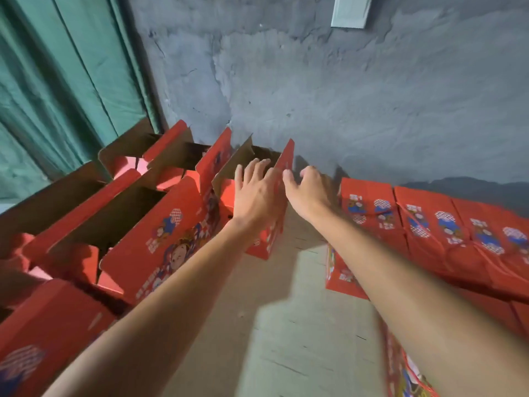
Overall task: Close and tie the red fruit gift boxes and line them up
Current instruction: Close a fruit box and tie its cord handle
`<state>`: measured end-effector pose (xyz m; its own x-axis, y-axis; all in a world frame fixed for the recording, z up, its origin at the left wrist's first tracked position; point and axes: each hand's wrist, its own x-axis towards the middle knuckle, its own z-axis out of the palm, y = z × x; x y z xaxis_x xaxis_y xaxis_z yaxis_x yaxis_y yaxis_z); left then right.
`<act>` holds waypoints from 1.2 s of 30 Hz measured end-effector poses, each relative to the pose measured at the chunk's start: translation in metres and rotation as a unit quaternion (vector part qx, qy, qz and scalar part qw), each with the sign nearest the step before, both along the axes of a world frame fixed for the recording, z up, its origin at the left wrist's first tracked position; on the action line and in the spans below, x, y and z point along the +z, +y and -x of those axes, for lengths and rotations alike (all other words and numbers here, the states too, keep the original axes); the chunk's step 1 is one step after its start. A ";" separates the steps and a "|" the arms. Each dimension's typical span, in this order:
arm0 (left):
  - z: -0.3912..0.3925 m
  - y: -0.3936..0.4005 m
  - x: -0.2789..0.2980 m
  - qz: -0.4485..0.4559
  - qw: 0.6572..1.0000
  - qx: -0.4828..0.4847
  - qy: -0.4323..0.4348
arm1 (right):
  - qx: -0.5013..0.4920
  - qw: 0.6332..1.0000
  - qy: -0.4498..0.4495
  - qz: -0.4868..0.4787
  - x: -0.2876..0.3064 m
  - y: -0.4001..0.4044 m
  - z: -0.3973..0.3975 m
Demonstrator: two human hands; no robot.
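Two bare arms reach forward and away from the viewer toward an open red printed cardboard gift box [259, 224] standing on the pale floor [286, 325] against a grey plaster wall [343, 96]. The box is dead ahead, between both hands, its long axis running away toward the wall. The left hand [256, 193] lies over the near side, fingers straight and spread across the opening. The right hand [307, 186] curls at the tall upright red flap [286, 164]; whether it actually pinches the flap cannot be told. More open red boxes [128, 224] crowd the left; closed red boxes [429, 224] line the right.
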<state>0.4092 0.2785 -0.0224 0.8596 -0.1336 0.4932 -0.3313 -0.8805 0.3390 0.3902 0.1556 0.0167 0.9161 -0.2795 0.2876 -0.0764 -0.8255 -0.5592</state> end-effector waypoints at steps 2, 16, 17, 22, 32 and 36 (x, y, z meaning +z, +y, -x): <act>-0.017 0.030 -0.003 0.002 0.997 0.077 0.029 | 0.016 0.999 0.023 -0.016 -0.019 0.026 -0.010; -0.054 0.098 -0.036 0.159 0.973 0.114 0.123 | -0.039 0.994 0.080 -0.056 -0.086 0.048 -0.041; -0.049 0.097 -0.033 0.158 0.973 0.108 0.127 | -0.040 0.994 0.081 -0.060 -0.085 0.046 -0.037; 0.014 0.107 -0.027 0.171 0.968 0.091 0.157 | -0.033 0.994 0.084 -0.069 -0.089 0.041 0.020; 0.219 0.117 -0.038 0.210 0.957 0.075 0.184 | -0.062 0.981 0.131 -0.130 -0.083 0.040 0.245; 0.292 0.116 -0.039 0.245 0.945 0.077 0.201 | -0.065 0.983 0.125 -0.116 -0.076 0.038 0.322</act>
